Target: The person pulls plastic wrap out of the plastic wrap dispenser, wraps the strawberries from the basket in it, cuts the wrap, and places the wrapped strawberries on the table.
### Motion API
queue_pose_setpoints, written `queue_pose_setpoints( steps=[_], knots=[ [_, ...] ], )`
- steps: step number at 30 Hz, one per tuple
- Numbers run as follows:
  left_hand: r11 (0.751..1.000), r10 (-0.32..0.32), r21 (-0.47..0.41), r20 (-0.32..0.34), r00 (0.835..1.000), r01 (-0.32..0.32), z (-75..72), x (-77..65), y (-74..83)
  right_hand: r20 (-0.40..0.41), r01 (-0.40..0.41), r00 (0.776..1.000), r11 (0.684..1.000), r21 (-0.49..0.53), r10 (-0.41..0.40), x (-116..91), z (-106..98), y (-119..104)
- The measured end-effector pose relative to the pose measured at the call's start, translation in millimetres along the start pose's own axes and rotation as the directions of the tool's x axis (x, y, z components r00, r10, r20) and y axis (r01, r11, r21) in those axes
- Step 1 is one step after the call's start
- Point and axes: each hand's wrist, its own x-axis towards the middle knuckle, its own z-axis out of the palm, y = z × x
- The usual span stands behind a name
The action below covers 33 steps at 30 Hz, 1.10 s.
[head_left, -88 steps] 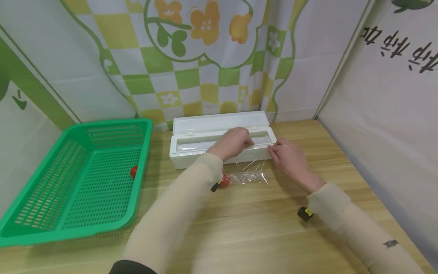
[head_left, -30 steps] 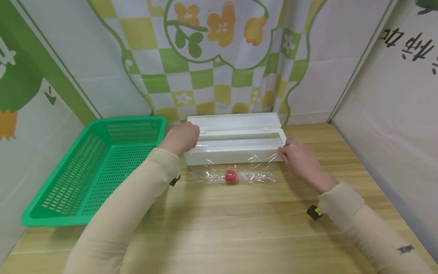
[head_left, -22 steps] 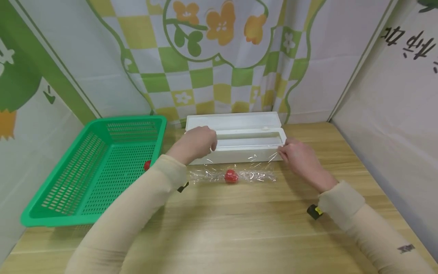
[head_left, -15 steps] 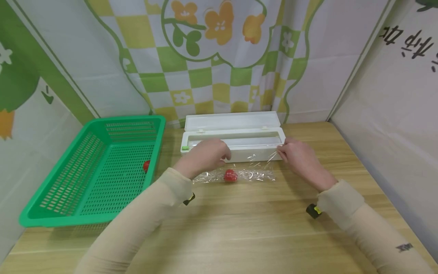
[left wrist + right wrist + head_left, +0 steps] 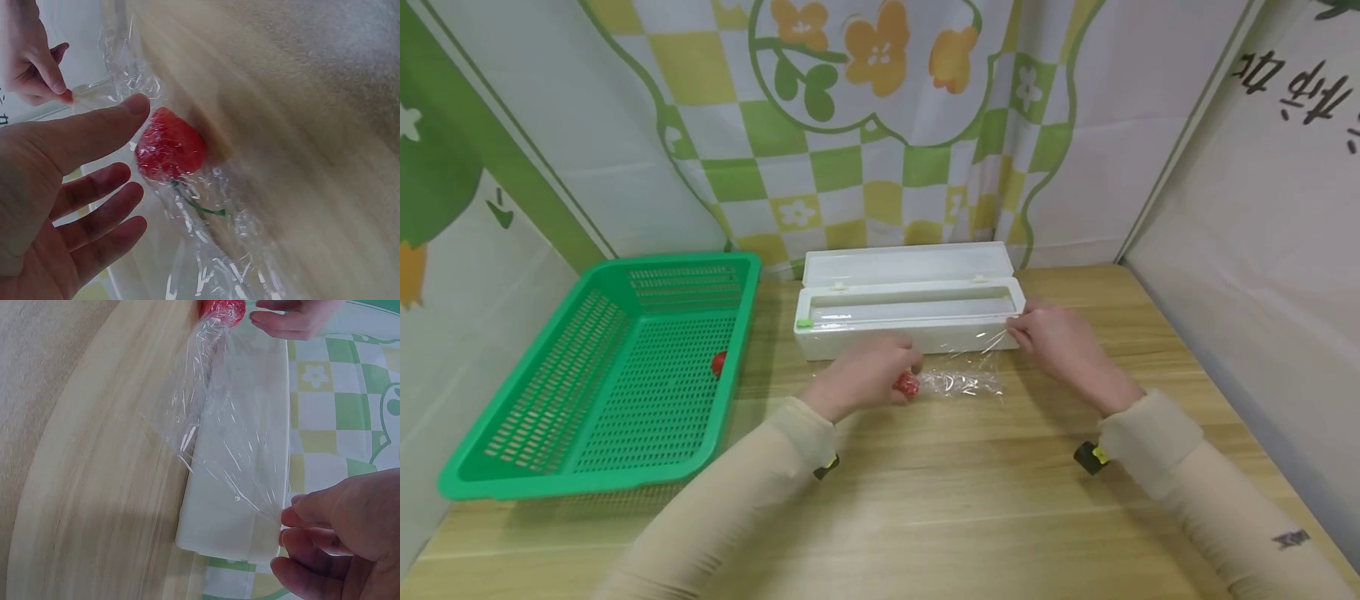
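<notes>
A red fruit (image 5: 170, 147) with a thin green stem lies wrapped in clear cling film (image 5: 219, 437) in front of a white cling film dispenser (image 5: 955, 340). My left hand (image 5: 867, 371) is at the fruit's left side, thumb and fingers spread apart, the thumb tip right at its edge in the left wrist view. At the dispenser's right end, my right hand (image 5: 1063, 346) pinches a corner of the film between thumb and fingers. The film stretches from there down to the fruit. A small green slider (image 5: 805, 323) sits at the dispenser's left front edge.
A green plastic basket (image 5: 747, 333) stands on the left of the wooden table (image 5: 940, 500), with another red fruit (image 5: 718, 364) inside by its right wall. The dispenser's lid (image 5: 910, 264) is raised at the back, close to the patterned curtain (image 5: 880, 192).
My left hand went from the dispenser's middle to its left end, then came right and down to the wrapped fruit. The right hand kept its pinch at the right end.
</notes>
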Motion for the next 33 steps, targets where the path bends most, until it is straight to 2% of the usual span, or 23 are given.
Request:
queue_pose_setpoints(
  steps=[8, 13, 17, 21, 26, 30, 33],
  knots=[
    [0.996, -0.039, -0.075, 0.019, 0.999, 0.04, 11.8, -3.1, -5.7, 0.069, -0.034, 0.997, 0.998, 0.058, 0.03, 2, -2, 6],
    [0.994, -0.049, -0.096, 0.008, 0.999, 0.05, 14.8, -3.7, -6.8, 0.102, -0.097, 0.991, 0.987, 0.131, 0.084, 3, -3, 12],
    [0.992, -0.03, -0.123, -0.028, 0.999, 0.027, 17.5, -4.5, -7.2, 0.124, -0.169, 0.982, 0.96, 0.223, 0.144, 1, -3, 17],
    [0.988, -0.005, -0.156, -0.055, 0.998, -0.004, 19.5, -6.5, -7.9, 0.129, -0.184, 0.98, 0.941, 0.284, 0.153, 0, -4, 22],
    [0.982, 0.025, -0.186, -0.054, 0.998, -0.034, 20.4, -9.3, -5.8, 0.158, -0.2, 0.975, 0.931, 0.304, 0.158, -1, -9, 23],
    [0.973, 0.042, -0.228, -0.02, 0.999, -0.045, 21.6, -12.3, -1.7, 0.121, -0.165, 0.983, 0.956, 0.244, 0.139, -4, -12, 15],
    [0.966, 0.022, -0.258, 0.008, 1.0, -0.019, 21.9, -14.9, 1.9, 0.07, -0.062, 0.996, 0.973, 0.223, 0.048, -7, -12, 0]
  ],
)
